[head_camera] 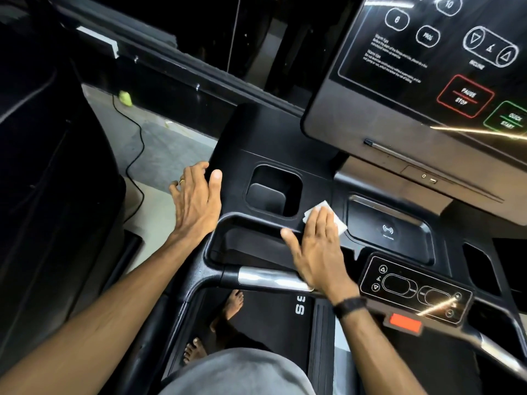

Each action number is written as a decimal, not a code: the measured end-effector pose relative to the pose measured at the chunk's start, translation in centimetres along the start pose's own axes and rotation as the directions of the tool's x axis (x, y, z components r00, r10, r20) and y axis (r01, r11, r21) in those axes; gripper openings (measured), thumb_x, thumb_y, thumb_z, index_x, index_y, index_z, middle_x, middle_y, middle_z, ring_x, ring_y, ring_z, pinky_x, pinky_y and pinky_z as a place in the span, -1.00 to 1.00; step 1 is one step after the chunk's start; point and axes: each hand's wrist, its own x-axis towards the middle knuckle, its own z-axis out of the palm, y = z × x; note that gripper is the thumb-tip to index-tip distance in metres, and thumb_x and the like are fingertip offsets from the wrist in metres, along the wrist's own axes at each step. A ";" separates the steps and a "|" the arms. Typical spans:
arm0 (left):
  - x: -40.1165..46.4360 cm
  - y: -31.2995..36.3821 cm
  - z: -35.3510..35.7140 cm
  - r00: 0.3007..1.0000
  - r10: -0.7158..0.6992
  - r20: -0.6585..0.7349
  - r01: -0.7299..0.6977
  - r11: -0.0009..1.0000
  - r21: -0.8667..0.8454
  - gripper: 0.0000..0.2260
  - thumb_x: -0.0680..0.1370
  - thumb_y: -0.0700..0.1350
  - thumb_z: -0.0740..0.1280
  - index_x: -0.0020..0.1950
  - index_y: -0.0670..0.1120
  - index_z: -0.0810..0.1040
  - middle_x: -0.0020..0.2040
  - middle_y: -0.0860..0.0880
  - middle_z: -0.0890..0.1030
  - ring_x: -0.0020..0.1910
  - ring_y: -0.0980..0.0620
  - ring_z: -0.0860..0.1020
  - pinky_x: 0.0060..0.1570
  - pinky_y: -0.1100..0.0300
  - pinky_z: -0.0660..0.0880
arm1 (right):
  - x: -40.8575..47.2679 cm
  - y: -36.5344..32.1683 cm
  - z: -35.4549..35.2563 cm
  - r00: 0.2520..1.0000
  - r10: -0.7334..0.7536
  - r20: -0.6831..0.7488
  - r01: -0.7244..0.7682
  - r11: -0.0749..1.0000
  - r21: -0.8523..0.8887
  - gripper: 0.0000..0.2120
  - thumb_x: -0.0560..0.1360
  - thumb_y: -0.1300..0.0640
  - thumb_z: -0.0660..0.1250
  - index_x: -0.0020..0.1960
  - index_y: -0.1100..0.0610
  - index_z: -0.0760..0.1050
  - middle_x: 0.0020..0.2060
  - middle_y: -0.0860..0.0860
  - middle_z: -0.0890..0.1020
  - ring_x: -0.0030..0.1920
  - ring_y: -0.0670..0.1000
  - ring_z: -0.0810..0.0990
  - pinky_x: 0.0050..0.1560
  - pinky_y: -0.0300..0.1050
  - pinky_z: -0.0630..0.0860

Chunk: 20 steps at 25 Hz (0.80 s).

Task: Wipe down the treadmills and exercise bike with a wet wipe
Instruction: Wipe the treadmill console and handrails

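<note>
I stand on a black treadmill and look down at its console tray point(271, 143). My right hand point(316, 246) lies flat with straight fingers and presses a white wet wipe point(405, 208) point(339, 223) onto the tray between the square cup holder point(273, 191) and the phone charging pad point(387, 229). Most of the wipe is hidden under the fingers. My left hand point(196, 198) rests on the tray's left edge, thumb on top and fingers over the side, holding nothing.
The tilted display panel point(422, 61) with pause and quick start buttons hangs over the tray at upper right. A silver-capped handlebar point(271, 277) and a small control pad point(413, 289) run below my right hand. A second black machine point(51, 166) stands left, with a cable point(134, 155) on the floor.
</note>
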 end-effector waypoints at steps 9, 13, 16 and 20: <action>0.0 0.0 0.0 1.000 -0.007 0.020 0.007 1.000 0.004 -0.46 0.62 0.20 -0.09 0.32 -0.13 0.41 0.27 -0.09 0.53 0.25 -0.11 0.49 0.39 -0.18 0.20 | 8.9 0.8 -2.3 0.996 0.093 0.003 -0.093 0.995 0.023 -0.21 0.68 -0.23 -0.07 0.59 0.39 -0.12 0.59 0.34 -0.09 0.61 0.22 -0.18 0.58 0.05 -0.25; -0.1 -0.2 -0.1 1.000 -0.014 0.008 0.014 1.000 0.005 -0.46 0.62 0.20 -0.09 0.31 -0.13 0.41 0.27 -0.09 0.53 0.23 -0.12 0.50 0.38 -0.18 0.21 | 11.6 1.0 -3.0 0.993 0.093 0.068 -0.098 0.992 0.074 -0.22 0.69 -0.22 -0.08 0.58 0.40 -0.13 0.59 0.34 -0.09 0.61 0.22 -0.20 0.58 0.07 -0.24; 0.0 -0.1 0.0 0.999 -0.032 -0.001 0.032 0.999 -0.003 -0.47 0.62 0.20 -0.07 0.32 -0.13 0.41 0.27 -0.10 0.53 0.23 -0.14 0.50 0.39 -0.18 0.20 | 6.9 -0.3 -1.0 0.995 0.103 0.001 -0.103 0.994 0.027 -0.09 0.61 -0.36 -0.25 0.57 0.43 -0.13 0.57 0.39 -0.06 0.60 0.28 -0.16 0.59 0.10 -0.21; 0.0 0.1 0.1 1.000 -0.021 0.016 0.022 1.000 -0.015 -0.48 0.62 0.19 -0.07 0.34 -0.13 0.41 0.25 -0.10 0.54 0.23 -0.13 0.50 0.38 -0.15 0.18 | 0.2 -2.3 1.0 1.000 0.011 -0.028 -0.010 0.999 0.035 -0.02 0.49 -0.41 -0.38 0.61 0.32 -0.15 0.61 0.26 -0.14 0.62 0.17 -0.21 0.57 -0.04 -0.31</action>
